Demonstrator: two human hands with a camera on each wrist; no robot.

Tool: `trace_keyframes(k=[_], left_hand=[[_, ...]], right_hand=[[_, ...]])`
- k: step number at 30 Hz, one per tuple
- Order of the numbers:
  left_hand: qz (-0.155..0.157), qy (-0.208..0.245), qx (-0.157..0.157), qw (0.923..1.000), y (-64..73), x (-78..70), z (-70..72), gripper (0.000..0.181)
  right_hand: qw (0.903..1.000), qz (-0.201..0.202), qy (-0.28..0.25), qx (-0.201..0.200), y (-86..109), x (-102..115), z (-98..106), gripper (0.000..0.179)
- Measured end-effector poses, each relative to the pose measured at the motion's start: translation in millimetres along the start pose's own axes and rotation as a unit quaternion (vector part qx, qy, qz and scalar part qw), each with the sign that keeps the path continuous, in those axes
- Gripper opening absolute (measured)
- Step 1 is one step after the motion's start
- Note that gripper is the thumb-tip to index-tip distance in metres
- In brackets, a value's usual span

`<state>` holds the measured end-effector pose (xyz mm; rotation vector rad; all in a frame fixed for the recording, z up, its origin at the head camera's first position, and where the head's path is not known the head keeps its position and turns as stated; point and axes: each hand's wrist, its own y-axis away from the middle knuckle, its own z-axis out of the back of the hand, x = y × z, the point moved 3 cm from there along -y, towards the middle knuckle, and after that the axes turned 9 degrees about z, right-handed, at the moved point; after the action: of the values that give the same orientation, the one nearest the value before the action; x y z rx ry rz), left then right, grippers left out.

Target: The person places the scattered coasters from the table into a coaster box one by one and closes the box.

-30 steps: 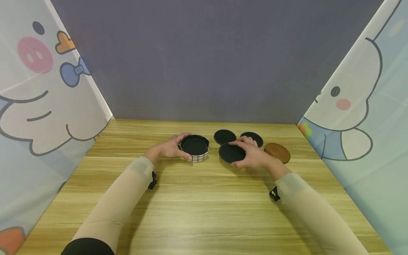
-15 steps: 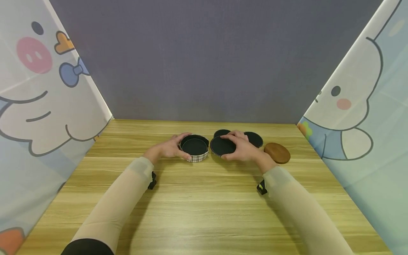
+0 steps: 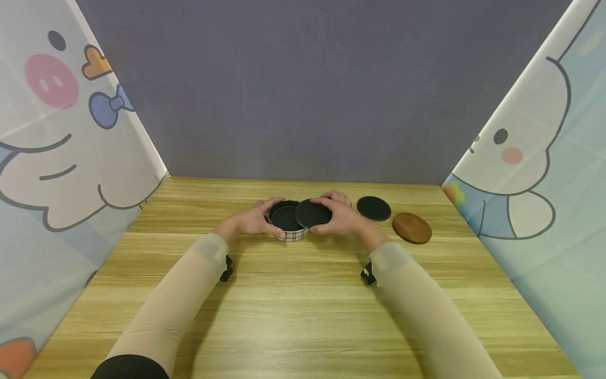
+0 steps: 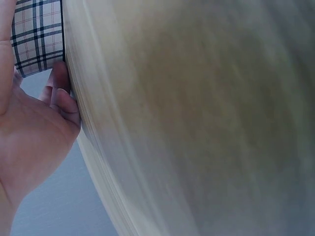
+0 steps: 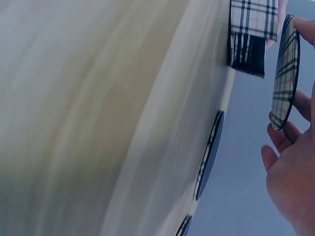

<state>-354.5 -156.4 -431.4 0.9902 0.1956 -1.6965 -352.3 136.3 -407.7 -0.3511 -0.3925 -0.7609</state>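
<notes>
- Round holder (image 3: 291, 236): one, plaid outside, dark inside; set on the table (image 3: 284, 316), mouth upward; wall partly cut away, per right wrist view; dark disc within, loose coaster or fixed floor impossible to tell.
- Left hand (image 3: 253, 220): curved round the holder's left side, thumb on near wall, fingers towards far wall; a grip from outside, probably to steady the piece while leaving the mouth free.
- Right hand (image 3: 342, 216): parted only to the width of the held coaster (image 3: 312, 213), with thumb on near edge and fingers on far edge; a rim hold, likely to keep the leading edge unobstructed.
- Held coaster: dark face up, plaid face down; off the table, overlapping the holder's right side in head view; contact with the rim not clear.
- Covered coaster (image 5: 209, 155): flat on the table beneath the right hand's side, mostly masked in head view.
- Right-hand coaster (image 3: 374, 208): dark face up, flat, beyond the right hand; apparently parked within easy reach.
- Wooden disc (image 3: 412, 228): brown, flat, farthest right, apart from the coasters; untouched.
</notes>
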Motion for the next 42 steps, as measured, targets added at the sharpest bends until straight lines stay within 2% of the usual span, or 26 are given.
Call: trace_keyframes(k=[12, 19, 42], left_hand=[[-0.001, -0.01, 0.006, 0.9999, -0.6, -1.9, 0.0, 0.125], [-0.006, 0.004, 0.007, 0.9999, -0.8, -1.9, -0.8, 0.124], [-0.009, 0.008, 0.003, 0.9999, 1.3, -1.1, -0.5, 0.124]], right_hand=[[0.9998, 0.001, 0.0, 0.018, -20.5, 14, -15, 0.087], [0.9996, 0.002, 0.003, 0.028, -30.8, 22, -21, 0.088], [0.9986, -0.003, -0.023, 0.048, -43.1, 31, -31, 0.087]])
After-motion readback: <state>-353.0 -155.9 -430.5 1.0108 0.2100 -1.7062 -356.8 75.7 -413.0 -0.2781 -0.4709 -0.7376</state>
